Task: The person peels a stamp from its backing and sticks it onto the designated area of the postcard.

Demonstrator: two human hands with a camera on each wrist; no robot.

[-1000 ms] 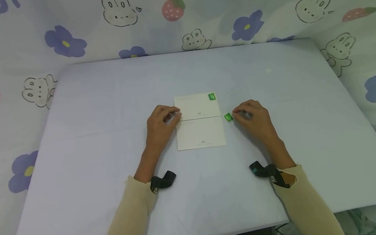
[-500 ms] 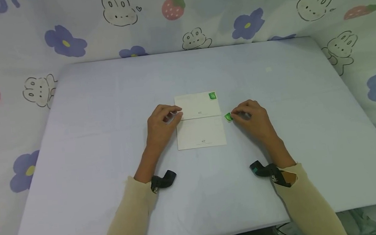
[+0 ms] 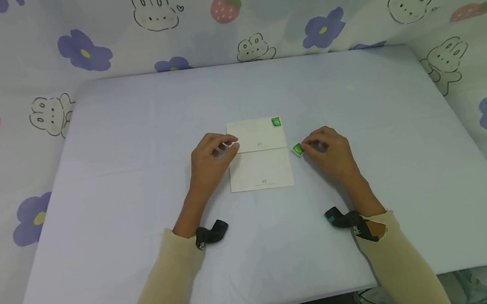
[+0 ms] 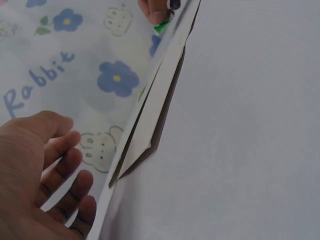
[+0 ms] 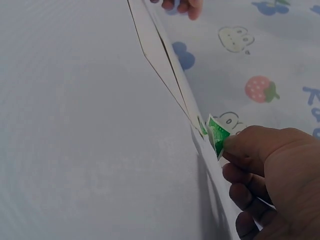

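Two white envelopes (image 3: 260,170) lie one above the other on the table, their long edges meeting. On the upper envelope (image 3: 252,133), a green stamp (image 3: 276,122) sits at the top right corner. My right hand (image 3: 331,151) pinches a second green stamp (image 3: 297,149) between thumb and forefinger, just right of the envelopes. In the right wrist view this held stamp (image 5: 218,135) is tilted off the table. My left hand (image 3: 213,159) hovers at the envelopes' left edge, thumb and fingers apart. The left wrist view shows its fingers (image 4: 62,172) loosely bent with nothing between them.
A white cloth (image 3: 149,253) covers the table. Behind and beside it hangs a curtain (image 3: 201,37) printed with rabbits, flowers and strawberries. Black cameras (image 3: 212,233) are strapped to both wrists. A dark cable (image 3: 370,299) shows below the table's front edge.
My left fingertips have shifted slightly right over the envelopes' edge. The right hand keeps its pinch on the stamp and has barely moved. The head view has tilted a little.
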